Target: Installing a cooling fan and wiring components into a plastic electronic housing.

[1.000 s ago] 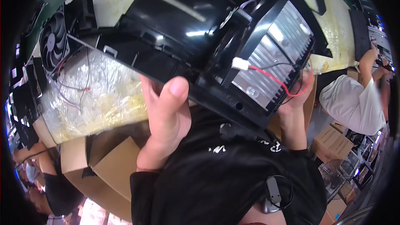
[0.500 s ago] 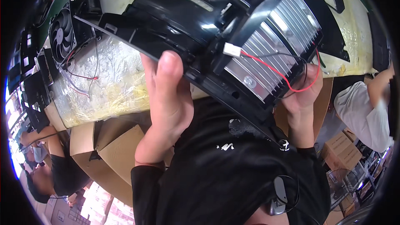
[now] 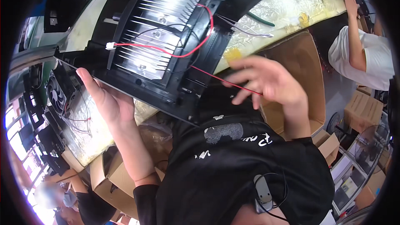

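Observation:
A black plastic housing (image 3: 125,75) is held up tilted before me, with finned silver heat sinks (image 3: 156,33) inside. My left hand (image 3: 114,104) grips its lower left edge, thumb over the rim and the other fingers partly hidden behind. Across the fins loops a red wire (image 3: 183,56), running from a white plug (image 3: 111,46), beside a black wire. My right hand (image 3: 271,83) is off the housing at its right, fingers spread and slightly blurred. A second, straight red wire (image 3: 221,79) runs from the housing across these fingers; whether they pinch it is unclear.
Pliers with green handles (image 3: 260,18) lie on the film-wrapped table (image 3: 291,4) beyond the housing. A black fan (image 3: 56,89) stands at left. Open cardboard boxes (image 3: 298,66) are below the table edge. Another person's hand (image 3: 350,1) rests at far right; another person works at lower left.
The housing has moved left and turned, its fins now facing me more fully. My right hand has come away from it and opened; the left still grips the edge.

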Tool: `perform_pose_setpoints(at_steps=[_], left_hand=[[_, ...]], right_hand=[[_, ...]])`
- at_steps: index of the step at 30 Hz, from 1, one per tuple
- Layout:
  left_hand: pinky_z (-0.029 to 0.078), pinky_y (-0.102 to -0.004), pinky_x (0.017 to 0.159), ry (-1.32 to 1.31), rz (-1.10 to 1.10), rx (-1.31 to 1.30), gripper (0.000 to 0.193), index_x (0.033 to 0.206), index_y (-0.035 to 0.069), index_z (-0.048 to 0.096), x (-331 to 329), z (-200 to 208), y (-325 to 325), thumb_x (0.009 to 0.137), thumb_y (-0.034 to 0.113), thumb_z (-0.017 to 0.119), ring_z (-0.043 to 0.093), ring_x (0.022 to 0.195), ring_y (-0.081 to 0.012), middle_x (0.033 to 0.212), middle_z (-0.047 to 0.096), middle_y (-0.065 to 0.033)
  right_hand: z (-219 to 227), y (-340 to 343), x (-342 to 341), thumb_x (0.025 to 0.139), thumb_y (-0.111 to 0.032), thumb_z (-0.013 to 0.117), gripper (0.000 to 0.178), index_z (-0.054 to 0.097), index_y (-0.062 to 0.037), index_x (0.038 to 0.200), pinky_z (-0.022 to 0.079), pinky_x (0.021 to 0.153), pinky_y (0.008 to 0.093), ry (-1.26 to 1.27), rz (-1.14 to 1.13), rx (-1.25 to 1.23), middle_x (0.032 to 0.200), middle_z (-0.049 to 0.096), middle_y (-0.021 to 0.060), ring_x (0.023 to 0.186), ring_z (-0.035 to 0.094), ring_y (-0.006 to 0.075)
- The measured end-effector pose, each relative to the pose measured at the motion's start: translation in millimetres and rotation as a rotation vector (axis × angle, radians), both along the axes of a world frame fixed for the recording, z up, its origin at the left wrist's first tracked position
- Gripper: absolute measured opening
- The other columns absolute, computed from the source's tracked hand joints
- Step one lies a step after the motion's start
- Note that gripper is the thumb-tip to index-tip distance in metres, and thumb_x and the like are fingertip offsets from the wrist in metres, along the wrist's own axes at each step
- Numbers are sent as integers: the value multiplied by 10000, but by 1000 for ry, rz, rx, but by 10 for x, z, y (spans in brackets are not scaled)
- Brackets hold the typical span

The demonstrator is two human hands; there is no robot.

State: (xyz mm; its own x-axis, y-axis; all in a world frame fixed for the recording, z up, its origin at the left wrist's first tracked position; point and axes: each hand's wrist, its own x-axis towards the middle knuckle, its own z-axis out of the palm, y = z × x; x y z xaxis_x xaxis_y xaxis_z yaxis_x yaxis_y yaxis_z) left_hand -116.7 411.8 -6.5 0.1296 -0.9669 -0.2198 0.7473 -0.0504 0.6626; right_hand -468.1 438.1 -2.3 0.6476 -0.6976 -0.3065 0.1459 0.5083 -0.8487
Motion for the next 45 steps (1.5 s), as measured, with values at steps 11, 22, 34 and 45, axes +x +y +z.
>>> perform_pose_setpoints(at_steps=[11, 22, 34, 45], left_hand=[[438, -354, 985, -322, 242, 95, 635, 1285, 41, 506, -1154, 180, 190, 964, 587, 459, 574, 1106, -207, 1231, 590, -83], [504, -422, 926, -324, 171, -246, 509, 1311, 12, 496, -1084, 1544, -763, 978, 393, 443, 623, 1050, -248, 1221, 603, -129], [391, -431, 1044, -377, 2, -240, 986, 1554, 140, 206, -2160, 375, -4902, 724, 451, 639, 476, 1248, -386, 1382, 442, -247], [484, -388, 933, -1332, 245, -598, 706, 1273, 0, 574, -1635, 278, -4430, 798, 509, 688, 623, 1038, -327, 1120, 638, -188]], right_hand=[[-13, -1878, 94, 1008, -417, 496, 504, 561, -11, 1300, 494, 918, 314, -118, -36, -279, 1235, 637, 97, 1081, 623, 188], [1282, -2165, 456, 1017, -334, 494, 422, 561, -30, 1302, 518, 912, 300, -326, -223, -55, 1199, 656, 95, 1045, 639, 157], [638, -5065, -817, 1030, -363, 432, 444, 537, -72, 1348, 523, 873, 324, -346, -329, -298, 1048, 681, 52, 956, 656, 183], [196, -6110, -1556, 904, -387, 650, 374, 697, -57, 1075, 455, 824, 291, 624, -906, -583, 995, 695, 58, 932, 624, 136]])
